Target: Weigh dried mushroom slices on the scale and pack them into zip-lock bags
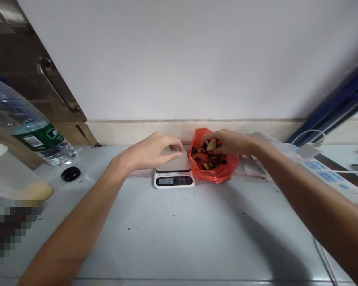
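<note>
My left hand (164, 153) hovers over a small white digital kitchen scale (174, 180), thumb and fingers apart with nothing visible between them. The scale's display reads what looks like 0.0, and its plate (179, 163) is partly hidden by the hand. Right beside the scale stands a red plastic bag (217, 174), its mouth spread wide, with dark and tan dried pieces inside. Into that mouth reaches my right hand (222, 141). Its thumb and fingers close around a pale, flat, leaf-like dried piece (211, 145); some fingertips are hidden among the contents.
At the left, a clear plastic bottle with a green label (37, 137) leans near a black round cap (71, 173) and a whitish container (14, 174). Clear plastic bags (252, 169) lie behind my right forearm. A white power strip (331, 178) with cables sits at right. A wall (179, 59) rises behind.
</note>
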Motion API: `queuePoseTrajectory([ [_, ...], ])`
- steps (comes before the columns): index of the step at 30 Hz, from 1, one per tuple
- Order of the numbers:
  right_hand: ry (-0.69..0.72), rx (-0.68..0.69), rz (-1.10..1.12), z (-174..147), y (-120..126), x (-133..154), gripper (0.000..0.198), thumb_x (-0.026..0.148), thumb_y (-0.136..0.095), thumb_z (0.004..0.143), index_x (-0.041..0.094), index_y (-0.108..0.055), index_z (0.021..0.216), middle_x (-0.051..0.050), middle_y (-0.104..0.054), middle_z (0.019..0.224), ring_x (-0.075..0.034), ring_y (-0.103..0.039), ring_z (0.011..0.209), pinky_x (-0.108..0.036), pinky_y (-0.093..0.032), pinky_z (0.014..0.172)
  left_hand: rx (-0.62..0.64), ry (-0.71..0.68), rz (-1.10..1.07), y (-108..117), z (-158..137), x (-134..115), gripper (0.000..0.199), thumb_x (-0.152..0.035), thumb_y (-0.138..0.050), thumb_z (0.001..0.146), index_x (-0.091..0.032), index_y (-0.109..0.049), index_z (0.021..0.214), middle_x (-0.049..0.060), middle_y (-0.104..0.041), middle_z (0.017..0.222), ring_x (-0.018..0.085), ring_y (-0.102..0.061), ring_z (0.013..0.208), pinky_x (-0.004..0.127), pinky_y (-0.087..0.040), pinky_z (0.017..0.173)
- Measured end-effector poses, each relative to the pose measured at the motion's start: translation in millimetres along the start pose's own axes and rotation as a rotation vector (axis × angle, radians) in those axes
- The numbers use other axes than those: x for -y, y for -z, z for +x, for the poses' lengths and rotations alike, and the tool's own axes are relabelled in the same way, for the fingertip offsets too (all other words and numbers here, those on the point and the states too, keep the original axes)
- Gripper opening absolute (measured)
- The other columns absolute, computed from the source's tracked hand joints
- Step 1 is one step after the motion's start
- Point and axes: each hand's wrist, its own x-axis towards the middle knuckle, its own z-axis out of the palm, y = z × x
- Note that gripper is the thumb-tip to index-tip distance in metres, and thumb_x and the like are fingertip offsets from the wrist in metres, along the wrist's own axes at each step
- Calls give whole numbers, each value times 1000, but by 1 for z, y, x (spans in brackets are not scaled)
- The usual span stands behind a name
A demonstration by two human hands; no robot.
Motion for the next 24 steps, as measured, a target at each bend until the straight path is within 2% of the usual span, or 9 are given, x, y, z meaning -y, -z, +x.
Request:
queuePoseTrajectory([
  [3,60,-20,2,-2,15,-2,33,11,-56,71,25,-72,95,2,-64,76,-15,-54,67,-26,-42,63,49,39,7,5,-2,5,29,-34,-48,93,-21,-72,105,3,-75,108,20,-67,95,29,-48,80],
  [5,127,-51,40,0,24,4,37,16,-57,73,24,-72,105,1,-67,81,-16,-58,72,-27,-44,66,127,98,18,9,-3,11,32,-37,-49,93,-23,-71,110,3,-74,112,21,-67,99,28,-48,81],
  [8,239,-49,117,9,29,25,37,22,-60,75,23,-72,110,-3,-72,93,-18,-64,81,-28,-48,72,306,274,59,14,-7,21,38,-42,-49,92,-26,-66,121,4,-73,117,22,-66,101,29,-48,81],
  [11,273,21,169,25,20,55,37,18,-62,74,24,-71,109,-2,-74,99,-17,-66,85,-26,-48,72,451,419,108,17,-12,34,43,-48,-49,90,-28,-62,127,5,-72,120,23,-67,99,30,-48,81],
  [16,193,230,67,53,-9,84,41,13,-63,73,28,-71,110,1,-73,88,-15,-64,70,-24,-43,58,510,493,141,16,-19,54,48,-51,-47,89,-29,-59,130,7,-70,124,23,-67,99,30,-49,83],
  [20,66,253,-92,60,-21,90,37,12,-60,77,26,-72,109,-3,-72,97,-17,-64,76,-24,-41,54,516,511,147,16,-21,59,50,-50,-46,89,-29,-58,133,7,-70,127,23,-67,103,31,-49,85],
  [24,-11,313,-65,57,-23,93,41,10,-61,80,26,-71,116,-5,-74,98,-17,-66,75,-23,-42,51,512,528,133,18,-22,56,52,-49,-46,88,-28,-56,135,8,-69,129,24,-66,104,32,-49,87],
])
